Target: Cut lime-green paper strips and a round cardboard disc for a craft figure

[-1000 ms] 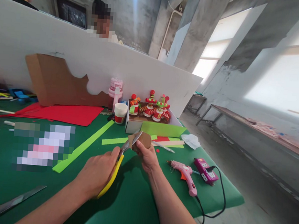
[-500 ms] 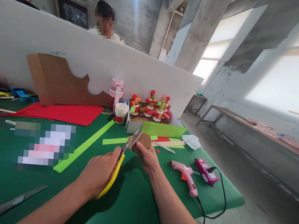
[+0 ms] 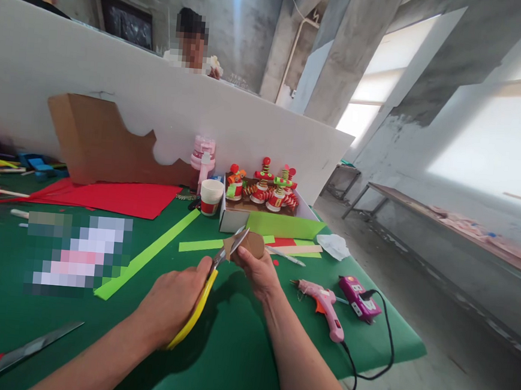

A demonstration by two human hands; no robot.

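My left hand [image 3: 180, 300] is closed round the yellow handles of a pair of scissors [image 3: 194, 319]. Their blades are parted over a small piece of brown cardboard [image 3: 253, 244], one blade lying across its top near the left edge. My right hand [image 3: 258, 273] pinches that cardboard from the right, thumb on top; the fingers beneath are partly hidden. Beyond the cardboard lie light green paper strips [image 3: 200, 245] and a white pen [image 3: 289, 257]. A pink glue gun [image 3: 326, 305] rests to the right of my right hand.
A white box [image 3: 234, 222] holds several red-and-green paper figures, beside stacked paper cups [image 3: 210, 197] and a pink bottle [image 3: 203, 160]. A purple power strip [image 3: 360, 299] lies near the table's right edge. A red-handled knife [image 3: 27, 351] lies front left. A white partition [image 3: 117, 63] separates other people.
My hands, the scissors and the cardboard look almost unchanged. Behind the partition, a person has shifted slightly to the right, and a hand with something pale now shows.
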